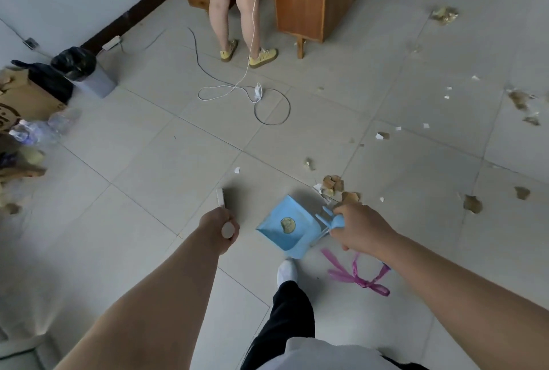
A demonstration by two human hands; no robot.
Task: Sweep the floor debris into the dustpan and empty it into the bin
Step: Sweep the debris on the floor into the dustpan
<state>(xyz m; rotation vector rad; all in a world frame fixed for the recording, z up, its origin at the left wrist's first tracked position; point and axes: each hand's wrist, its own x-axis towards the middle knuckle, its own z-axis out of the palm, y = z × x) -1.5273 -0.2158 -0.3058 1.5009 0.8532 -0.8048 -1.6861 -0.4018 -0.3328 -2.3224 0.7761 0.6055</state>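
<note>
Right hand [361,228] grips my dustpan [286,225] just short of the scraps [332,184]; left hand [219,228] grips the broom handle [228,230]

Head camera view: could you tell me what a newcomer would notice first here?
Probably the blue dustpan held low by the right hand, beside brown scraps on the tile. The left hand grips a white broom handle, and a bin with a black liner stands far left.

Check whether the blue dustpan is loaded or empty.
Empty: the dustpan tray shows only its printed logo, with debris still on the floor.
</note>
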